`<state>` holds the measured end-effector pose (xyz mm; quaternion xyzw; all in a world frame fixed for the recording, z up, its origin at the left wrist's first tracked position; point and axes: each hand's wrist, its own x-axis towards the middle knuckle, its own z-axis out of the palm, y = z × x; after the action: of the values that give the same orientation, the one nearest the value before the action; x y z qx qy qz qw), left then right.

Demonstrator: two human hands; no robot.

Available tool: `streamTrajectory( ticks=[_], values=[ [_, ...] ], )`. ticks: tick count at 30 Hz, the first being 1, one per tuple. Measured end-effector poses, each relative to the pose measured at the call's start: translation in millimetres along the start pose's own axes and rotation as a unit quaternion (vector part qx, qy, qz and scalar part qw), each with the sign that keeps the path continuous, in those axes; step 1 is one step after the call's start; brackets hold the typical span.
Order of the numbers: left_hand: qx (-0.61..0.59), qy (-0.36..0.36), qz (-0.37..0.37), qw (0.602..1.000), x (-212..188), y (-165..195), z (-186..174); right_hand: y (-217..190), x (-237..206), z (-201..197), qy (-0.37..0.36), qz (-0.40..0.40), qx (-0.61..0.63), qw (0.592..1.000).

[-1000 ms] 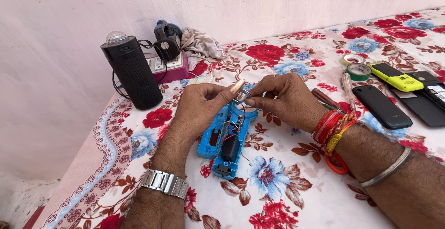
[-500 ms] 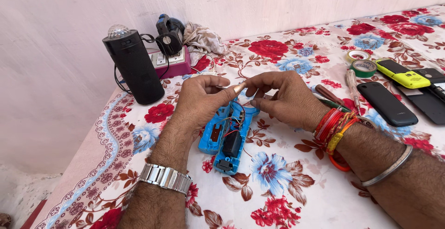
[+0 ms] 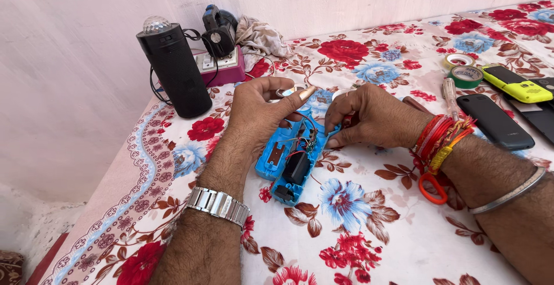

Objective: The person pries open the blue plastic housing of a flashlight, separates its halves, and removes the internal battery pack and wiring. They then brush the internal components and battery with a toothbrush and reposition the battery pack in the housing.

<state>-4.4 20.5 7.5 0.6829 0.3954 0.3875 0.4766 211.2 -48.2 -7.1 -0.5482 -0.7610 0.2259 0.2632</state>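
one opened blue gadget (image 3: 294, 158) flat on my floral desk (image 3: 369, 244), left hand (image 3: 259, 109) pinching something tiny above it, right hand (image 3: 375, 117) curled at its top edge, can't tell what it grips, two tape rolls (image 3: 466, 76) and three phones (image 3: 494, 121) off its right, one black speaker (image 3: 175, 68) up-left, pale wall (image 3: 69, 60)

Floral-clothed table (image 3: 369, 244), landmark open blue device (image 3: 291, 161): black cylinder speaker (image 3: 173, 68) far left, tape rolls (image 3: 461, 71) and phones (image 3: 496, 120) right, orange-handled scissors (image 3: 430, 184) near right.

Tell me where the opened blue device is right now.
In the head view, the opened blue device lies on the floral cloth at centre, between the left hand and right hand, right of the black cylindrical speaker.
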Motion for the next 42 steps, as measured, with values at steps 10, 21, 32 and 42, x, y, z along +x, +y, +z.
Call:
streamTrajectory(
  ticks=[10,21,32,42],
  values=[
    [-0.035,-0.013,-0.005,0.999,3,-2,-2,1,3,7,0.093,0.064,-0.049,0.992],
    [-0.033,0.063,-0.029,0.997,5,-2,1,-42,-5,2,0.185,0.152,-0.066,0.969],
    [0.15,0.13,-0.001,0.98,6,-8,-1,-46,-7,24,0.175,0.042,-0.105,0.978],
    [0.229,0.132,-0.017,0.964,7,-14,-3,-49,-7,22,0.17,0.066,-0.1,0.978]
  ],
)
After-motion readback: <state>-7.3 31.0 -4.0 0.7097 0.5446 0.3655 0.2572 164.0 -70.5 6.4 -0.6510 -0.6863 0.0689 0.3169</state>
